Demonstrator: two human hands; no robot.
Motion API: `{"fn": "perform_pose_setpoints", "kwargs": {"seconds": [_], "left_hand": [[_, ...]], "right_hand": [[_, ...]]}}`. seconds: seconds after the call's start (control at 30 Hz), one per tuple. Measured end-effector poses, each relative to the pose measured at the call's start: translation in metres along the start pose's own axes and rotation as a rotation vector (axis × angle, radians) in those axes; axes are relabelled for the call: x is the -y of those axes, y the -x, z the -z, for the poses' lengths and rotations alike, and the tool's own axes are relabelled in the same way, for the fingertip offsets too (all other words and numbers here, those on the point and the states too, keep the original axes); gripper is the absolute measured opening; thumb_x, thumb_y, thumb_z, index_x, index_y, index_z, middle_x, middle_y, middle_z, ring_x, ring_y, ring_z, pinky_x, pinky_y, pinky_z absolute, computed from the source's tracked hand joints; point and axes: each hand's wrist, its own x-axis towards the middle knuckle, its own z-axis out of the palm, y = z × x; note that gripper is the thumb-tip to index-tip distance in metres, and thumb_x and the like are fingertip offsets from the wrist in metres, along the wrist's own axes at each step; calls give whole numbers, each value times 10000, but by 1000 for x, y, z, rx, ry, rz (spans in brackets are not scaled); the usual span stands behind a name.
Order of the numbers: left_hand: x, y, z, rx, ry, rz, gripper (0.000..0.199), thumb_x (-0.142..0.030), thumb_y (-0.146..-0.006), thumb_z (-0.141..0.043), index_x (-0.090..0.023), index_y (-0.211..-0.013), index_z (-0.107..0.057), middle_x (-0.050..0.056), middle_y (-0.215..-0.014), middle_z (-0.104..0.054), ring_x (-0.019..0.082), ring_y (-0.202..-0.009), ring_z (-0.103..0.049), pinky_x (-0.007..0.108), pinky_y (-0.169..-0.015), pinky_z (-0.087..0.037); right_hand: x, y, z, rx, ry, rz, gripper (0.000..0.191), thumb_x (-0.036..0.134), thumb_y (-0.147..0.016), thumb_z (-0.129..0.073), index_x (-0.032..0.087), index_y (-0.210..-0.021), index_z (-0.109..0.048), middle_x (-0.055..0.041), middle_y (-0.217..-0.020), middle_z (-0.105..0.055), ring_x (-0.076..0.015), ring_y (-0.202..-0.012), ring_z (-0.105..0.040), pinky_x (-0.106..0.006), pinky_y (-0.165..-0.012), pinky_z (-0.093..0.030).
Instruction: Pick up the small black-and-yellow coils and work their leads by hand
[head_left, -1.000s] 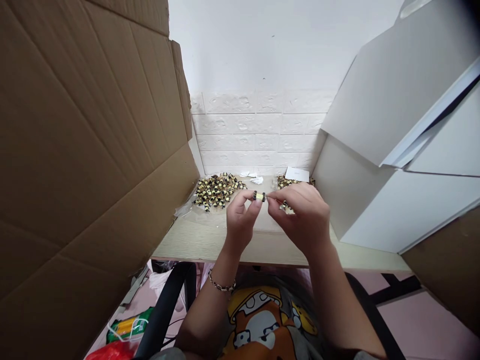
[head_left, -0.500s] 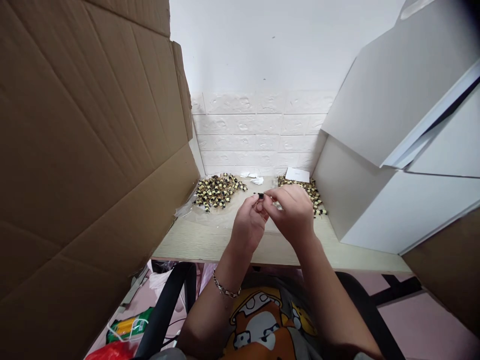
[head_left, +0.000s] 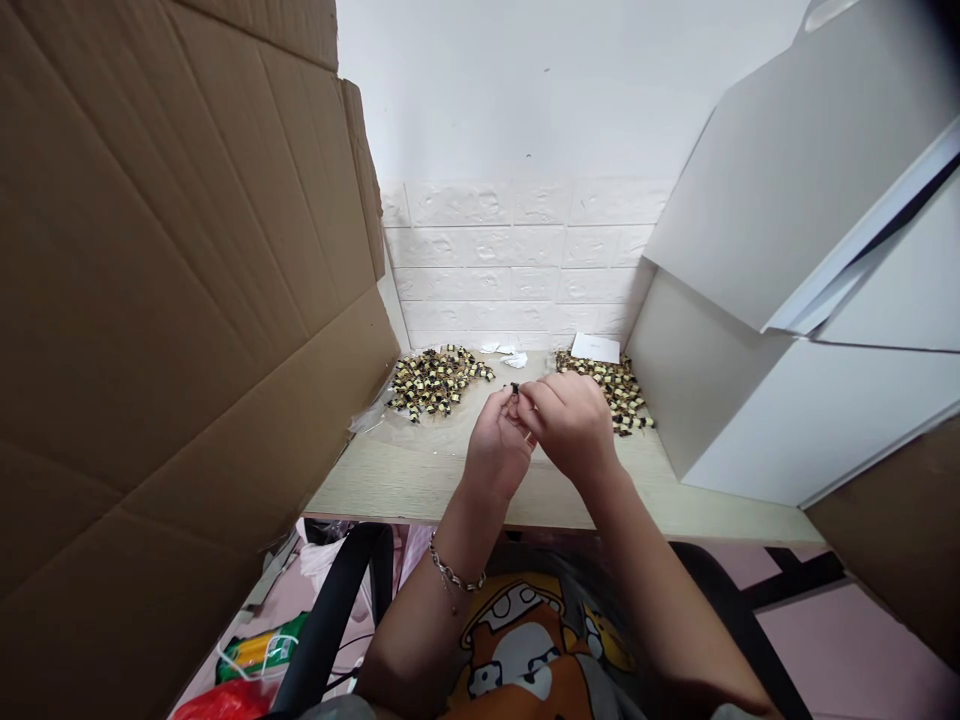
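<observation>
Above the table, my left hand [head_left: 498,440] pinches a small black part [head_left: 514,389] between thumb and fingers. My right hand [head_left: 571,418] is closed on the same part from the right, its fingertips touching those of the left. Most of the part is hidden by the fingers, so its exact kind does not show. Beyond my left hand lies a heap of small black-and-yellow wound parts [head_left: 431,383], which look like little coils. A second heap of similar parts [head_left: 626,395] lies behind my right hand and is partly covered by it.
White paper scraps [head_left: 513,358] and a white card [head_left: 595,348] lie at the back of the table [head_left: 420,490]. A tall cardboard sheet [head_left: 225,260] walls the left side; white boxes [head_left: 720,380] stand on the right. Clear plastic [head_left: 367,418] lies at the left edge.
My right hand has shifted slightly left and closed further over the small black part, which now shows less. The heaps look the same.
</observation>
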Motion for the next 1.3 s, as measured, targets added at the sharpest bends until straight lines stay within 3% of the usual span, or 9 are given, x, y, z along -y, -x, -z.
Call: {"fn": "perform_pose_setpoints", "kwargs": {"seconds": [0.1,0.23,0.4,0.6,0.93,1.13,1.3], "left_hand": [[0,-1,-2,25,18,-34,211,-208,-758,-431,-162,-563,-362,-47,-538,-382,37,-487,-376,181,-530,-354],[1,-3,-7,-39,-8,-135,224,-195,-756,-441,-160,-559,-341,-54,-544,-336,33,-488,-338,171,-497,-313],[5,-7,-19,-66,-112,-369,208,-209,-735,-501,-143,-570,-391,-49,-568,-354,36,-528,-353,167,-527,-317],[2,-6,-28,-104,-282,-539,163,-272,-741,-519,-143,-658,-463,-30,-625,-424,53,-584,-401,186,-576,-350],[1,0,-21,-238,-700,-810,148,-314,-746,-507,-172,-703,-496,-14,-670,-474,95,-666,-445,241,-648,-373],[-9,-2,-8,-149,-1053,-1015,103,-263,-737,-512,-177,-682,-499,-24,-628,-484,107,-672,-459,282,-716,-364],[-14,0,-4,-77,-1196,-1109,77,-208,-718,-528,-180,-666,-478,-35,-595,-468,102,-645,-441,272,-690,-352]], "right_hand": [[0,-2,-3,21,-4,19,220,224,-793,-417,185,-606,-523,-8,-573,-474,-130,-594,-360,-278,-571,-244],[-1,-5,-7,-15,-32,4,224,222,-798,-412,182,-618,-538,-13,-583,-494,-132,-599,-371,-264,-577,-275],[-3,-9,-7,-142,-129,-82,137,199,-774,-468,169,-691,-572,-17,-631,-571,-127,-622,-448,-254,-608,-343],[-1,-10,2,-313,-273,-176,60,148,-731,-535,175,-737,-588,-3,-658,-629,-106,-614,-512,-237,-609,-402],[5,-13,21,-303,-307,-234,93,123,-720,-498,183,-672,-550,7,-624,-601,-100,-601,-504,-235,-594,-412],[0,-9,22,-292,-224,-186,74,125,-710,-511,184,-680,-542,7,-623,-597,-107,-620,-515,-246,-614,-404],[-6,-7,22,-300,-166,-115,71,124,-700,-530,194,-688,-536,24,-624,-611,-107,-633,-538,-252,-629,-392]]}}
